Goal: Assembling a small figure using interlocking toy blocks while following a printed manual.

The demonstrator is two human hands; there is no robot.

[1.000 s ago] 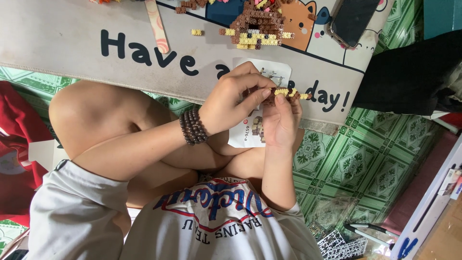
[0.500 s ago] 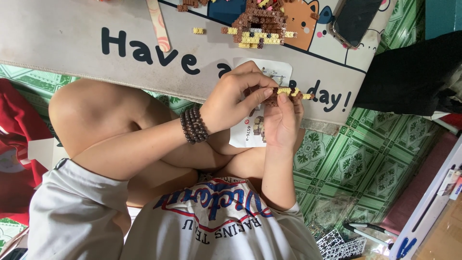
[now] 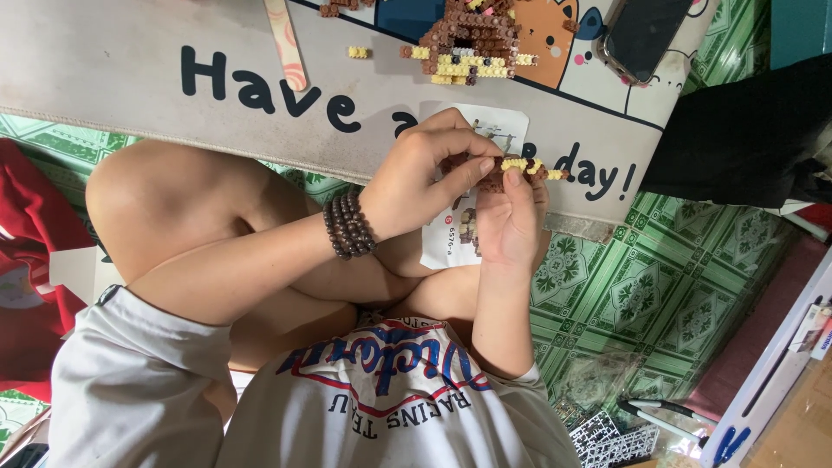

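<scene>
Both my hands hold a small brown and yellow brick assembly (image 3: 525,167) above the edge of a grey cartoon-printed mat (image 3: 130,78). My left hand (image 3: 425,173), with a dark bead bracelet on its wrist, pinches the assembly from the left with thumb and forefinger. Gripping it from below is my right hand (image 3: 511,217). A white instruction sheet (image 3: 459,238) lies under my hands, partly hidden. A larger brown and yellow brick model (image 3: 472,43) sits on the mat beyond them.
A loose yellow brick (image 3: 357,52) and a pale flat stick (image 3: 286,43) lie on the mat. A phone (image 3: 641,35) rests at the top right. Green patterned floor (image 3: 641,295), red cloth (image 3: 26,260), black fabric (image 3: 745,130) and pens (image 3: 659,414) surround my folded legs.
My hands have stayed in place; the fingers shifted slightly on the small assembly. Nothing else moved.
</scene>
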